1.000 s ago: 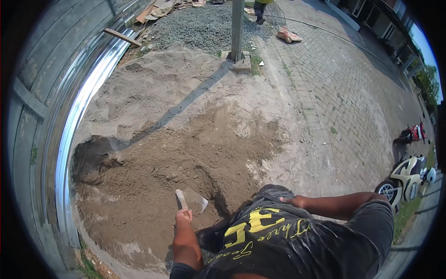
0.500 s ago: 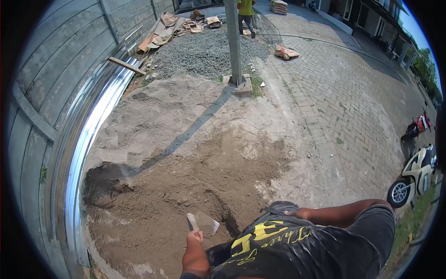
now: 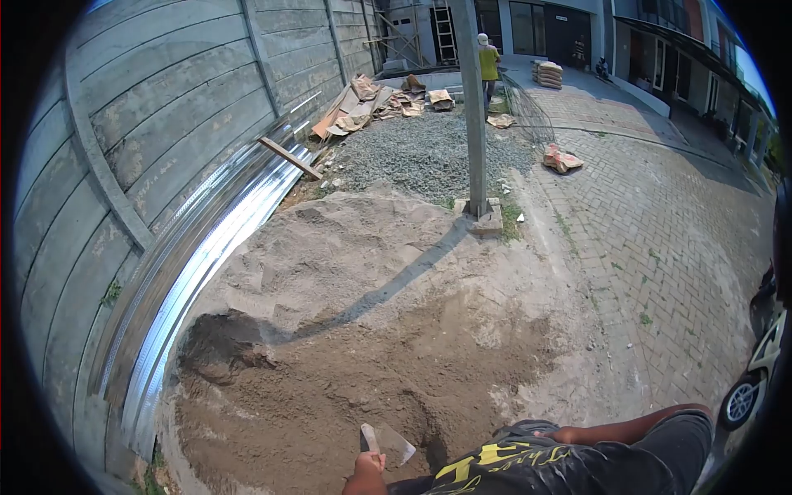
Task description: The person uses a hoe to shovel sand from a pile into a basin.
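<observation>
My left hand (image 3: 374,462) is wrapped round the handle of a trowel (image 3: 399,446) at the bottom of the view. The trowel's flat blade points right, just over the brown sand (image 3: 322,410). A dark hollow in the sand lies right of the blade. My right hand (image 3: 554,435) rests against my dark shirt (image 3: 569,464) near its hem. Its fingers are mostly hidden there, so I cannot tell whether they are open or closed.
Shiny metal profiles (image 3: 223,247) lie along the concrete wall (image 3: 190,107) on the left. A post (image 3: 473,115) stands behind the sand beside a gravel heap (image 3: 396,157). Farther back are a person (image 3: 488,64) and stacked sacks (image 3: 548,74). A motorbike (image 3: 747,396) stands at right.
My view has tilted up, so the scene sits lower and more of the background shows. My left hand still holds the trowel; my right hand stays at the shirt.
</observation>
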Tool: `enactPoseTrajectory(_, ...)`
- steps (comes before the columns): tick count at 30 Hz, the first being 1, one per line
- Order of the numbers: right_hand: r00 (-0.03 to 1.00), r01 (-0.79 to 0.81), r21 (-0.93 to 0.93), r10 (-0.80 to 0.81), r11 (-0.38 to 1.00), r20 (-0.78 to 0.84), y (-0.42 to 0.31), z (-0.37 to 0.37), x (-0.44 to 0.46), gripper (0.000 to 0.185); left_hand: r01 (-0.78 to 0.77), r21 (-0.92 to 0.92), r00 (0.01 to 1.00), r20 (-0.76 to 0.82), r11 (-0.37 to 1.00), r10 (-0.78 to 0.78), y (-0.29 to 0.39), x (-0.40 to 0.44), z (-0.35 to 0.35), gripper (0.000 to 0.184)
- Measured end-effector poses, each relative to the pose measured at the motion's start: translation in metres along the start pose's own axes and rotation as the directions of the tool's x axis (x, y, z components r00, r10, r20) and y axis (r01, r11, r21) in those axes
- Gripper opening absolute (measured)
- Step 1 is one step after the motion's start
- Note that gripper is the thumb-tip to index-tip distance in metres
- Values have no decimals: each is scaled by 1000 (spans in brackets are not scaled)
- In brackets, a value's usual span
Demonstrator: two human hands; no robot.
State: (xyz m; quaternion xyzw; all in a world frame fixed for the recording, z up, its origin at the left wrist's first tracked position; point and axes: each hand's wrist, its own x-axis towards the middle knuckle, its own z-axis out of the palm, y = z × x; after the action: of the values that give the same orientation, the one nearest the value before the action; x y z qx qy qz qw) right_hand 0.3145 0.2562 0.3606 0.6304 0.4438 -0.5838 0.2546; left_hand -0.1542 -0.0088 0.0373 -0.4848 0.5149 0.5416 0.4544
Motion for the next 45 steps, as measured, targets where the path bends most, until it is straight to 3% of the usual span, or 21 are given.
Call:
enactPoseTrajectory(2,1000,3,54,-4,999,24,-3,0,-4,70,-59,56,998,31,997,58,-4,-6,2,35)
enactPoseTrajectory(9,991,-34,289,-5,957,133,2,4,-2,74,-1,29,1000,-12,1000,1,-3,-1,2,31)
enactPoseTrajectory(10,992,-22,284,-14,959,127,3,5,-2,74,-47,55,998,-33,997,49,-4,-10,5,30)
enactPoseTrajectory(12,996,77,94,-82,993,44,5,4,4,77,-91,73,994,-51,993,94,-10,-27,15,29)
enactPoseTrajectory(14,998,-11,157,2,988,61,30,7,49,78,-288,272,862,-344,918,372,-19,-60,29,24)
enactPoseTrajectory(15,982,148,39,-152,988,108,34,2,48,80,-286,267,863,-346,920,369,-22,-66,30,24)
enactPoseTrajectory(16,941,313,-63,-301,948,152,34,-3,41,82,-339,522,712,-402,783,576,-24,-69,31,23)
enactPoseTrajectory(17,940,330,-137,-312,934,136,38,0,49,84,-317,743,527,-379,590,761,-26,-72,32,24)
enactPoseTrajectory(18,938,338,-159,-319,928,134,38,3,54,85,-317,743,526,-380,589,761,-28,-73,34,24)
enactPoseTrajectory(20,934,354,-203,-332,913,132,29,11,46,86,-382,813,361,-306,439,881,-31,-73,33,24)
enactPoseTrajectory(22,999,51,-25,-50,998,3,16,18,27,85,-382,789,398,-329,481,856,-25,-69,32,25)
enactPoseTrajectory(24,997,79,-33,-79,996,4,20,19,34,85,-383,763,435,-347,520,831,-22,-61,23,27)
enactPoseTrajectory(27,983,181,-56,-179,982,33,41,15,46,85,-336,912,409,-83,234,909,-29,-61,13,31)
enactPoseTrajectory(29,967,251,-73,-246,965,61,53,14,52,85,-351,886,423,-140,304,895,-34,-70,17,33)
enactPoseTrajectory(33,981,193,-156,-190,969,36,52,8,50,84,-320,876,456,-191,361,869,-39,-97,28,36)
enactPoseTrajectory(35,981,191,-164,-185,968,52,50,8,46,84,-464,613,434,-472,639,768,-40,-104,37,37)
enactPoseTrajectory(41,981,193,-254,-187,948,48,47,-1,47,85,-470,610,447,-459,638,768,-37,-94,34,36)
enactPoseTrajectory(45,980,199,-104,-194,975,51,34,-5,30,87,-512,545,402,-531,664,746,-31,-76,36,35)
